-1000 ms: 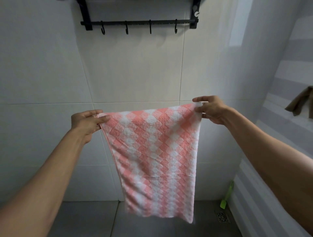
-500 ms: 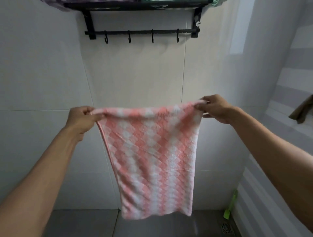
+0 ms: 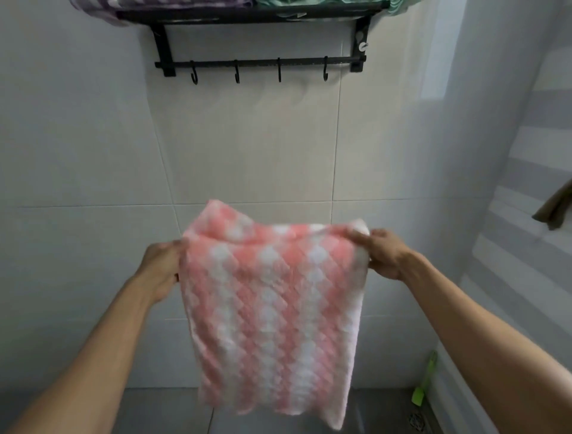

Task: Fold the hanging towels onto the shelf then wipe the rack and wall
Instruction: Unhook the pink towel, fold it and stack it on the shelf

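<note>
A pink-and-white checked towel (image 3: 272, 309) hangs in front of me, held at its two upper corners. My left hand (image 3: 161, 266) grips the left corner and my right hand (image 3: 382, 252) grips the right one. The top edge sags and a flap rises at the upper left. High on the tiled wall (image 3: 247, 148) is a black rack (image 3: 260, 63) with several bare hooks. On its shelf lie a folded purple towel (image 3: 102, 6) at the left and a green towel (image 3: 309, 3) at the right, both cut off by the frame.
A striped wall (image 3: 532, 217) closes the right side, with a brown cloth (image 3: 554, 210) hanging on it. A green brush (image 3: 422, 387) leans in the lower right corner beside a floor drain (image 3: 416, 419). Grey floor tiles lie below.
My hands have come closer together and lower, so the towel's top edge has slackened and bunched. The view has tilted up, showing the rack's shelf with the towels on it.
</note>
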Motion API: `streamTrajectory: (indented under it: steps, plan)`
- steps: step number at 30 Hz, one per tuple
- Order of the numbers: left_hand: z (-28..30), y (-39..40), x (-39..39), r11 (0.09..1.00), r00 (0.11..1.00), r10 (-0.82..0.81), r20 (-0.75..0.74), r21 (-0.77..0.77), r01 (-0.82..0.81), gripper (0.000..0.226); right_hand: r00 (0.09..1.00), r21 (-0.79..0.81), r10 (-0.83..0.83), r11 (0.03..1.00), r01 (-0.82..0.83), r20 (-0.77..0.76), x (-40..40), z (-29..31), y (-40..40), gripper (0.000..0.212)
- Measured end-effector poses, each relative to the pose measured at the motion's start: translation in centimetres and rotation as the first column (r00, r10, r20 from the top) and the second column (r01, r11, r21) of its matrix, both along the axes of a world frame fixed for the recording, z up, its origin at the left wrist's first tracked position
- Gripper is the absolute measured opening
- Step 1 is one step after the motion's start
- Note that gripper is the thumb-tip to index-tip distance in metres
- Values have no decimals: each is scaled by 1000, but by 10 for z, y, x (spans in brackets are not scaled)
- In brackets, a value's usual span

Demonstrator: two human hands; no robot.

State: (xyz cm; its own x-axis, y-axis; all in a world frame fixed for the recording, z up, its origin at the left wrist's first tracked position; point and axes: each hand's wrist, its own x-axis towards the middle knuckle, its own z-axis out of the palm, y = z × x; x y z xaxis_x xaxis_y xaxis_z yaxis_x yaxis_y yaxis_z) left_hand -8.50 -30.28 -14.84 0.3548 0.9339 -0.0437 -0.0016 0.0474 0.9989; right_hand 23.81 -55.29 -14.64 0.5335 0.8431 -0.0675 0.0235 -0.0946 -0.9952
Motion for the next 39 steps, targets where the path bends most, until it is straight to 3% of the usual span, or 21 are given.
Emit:
streamTrajectory:
  steps: [2, 4, 6, 8, 10, 12, 15, 17, 19, 21, 22, 24, 26, 28, 30, 31, 35, 37, 39]
  plan:
    - [9, -12, -4, 991, 992, -125, -1, 40, 125, 18, 991, 19, 105, 994, -104, -79, -3, -1, -9, 104]
    - [-22, -22, -12, 977, 961, -212, -175, -11, 214, 23, 971, -151, 226, 960, -236, -81, -10, -24, -26, 102]
    - [-48, -27, -16, 976, 966, -201, -165, -115, 184, 29, 959, -230, 266, 932, -281, -94, -12, -48, -35, 96]
    - [-51, -21, -15, 969, 986, -169, 0, -183, 166, 31, 975, -116, 169, 976, -186, -141, -8, -58, -39, 87]
    - [-39, -13, -15, 946, 960, -246, 134, -184, 268, 34, 956, -4, 121, 992, -127, -268, -3, -58, -42, 81]
    - [-37, -18, -16, 929, 943, -327, 55, -162, 332, 37, 948, -56, 172, 980, -193, -267, -6, -59, -48, 82]
    - [-43, -22, -15, 947, 964, -265, -6, -192, 259, 31, 950, -91, 198, 970, -226, -242, -11, -62, -54, 84]
    - [-37, -16, -12, 945, 965, -245, 93, -201, 259, 33, 944, -5, 172, 984, -181, -282, -11, -59, -53, 62]
    - [-26, -16, -9, 942, 958, -284, 49, -173, 288, 34, 940, 27, 139, 990, -137, -310, -10, -49, -50, 46]
    - [-21, -15, -3, 966, 974, -226, -32, -134, 220, 34, 962, -5, 117, 992, -122, -248, -8, -42, -46, 57]
    - [-19, -16, 1, 981, 986, -163, -40, -112, 158, 40, 971, -20, 101, 994, -107, -218, -9, -38, -45, 59]
    - [-9, -14, 6, 996, 999, -18, 51, -86, 23, 62, 979, 7, 47, 999, -46, -197, -10, -27, -41, 42]
    - [0, -7, 7, 998, 993, -44, 107, -29, 47, 79, 975, 49, -6, 999, 17, -223, -11, -14, -35, 29]
    - [3, -8, 7, 987, 986, -158, -48, 21, 159, 90, 979, 59, -43, 997, 56, -198, -10, -5, -31, 54]
    - [3, -8, 8, 993, 986, -100, -134, 43, 107, 86, 977, 58, -102, 992, 115, -188, -7, 0, -28, 86]
    - [6, -8, 9, 998, 995, -50, -88, 33, 53, 79, 975, 63, -127, 988, 141, -183, -5, 3, -28, 86]
    - [26, -9, 15, 999, 998, -37, 42, 33, 35, 53, 992, 53, -77, 995, 83, -102, -4, 25, -28, 48]
    - [35, -10, 15, 994, 995, -101, 13, 52, 101, 44, 996, 36, -46, 998, 49, -81, -1, 32, -28, 42]
    - [40, -9, 12, 983, 985, -171, -37, 69, 173, 50, 998, 9, -38, 999, 39, -52, 2, 35, -28, 44]
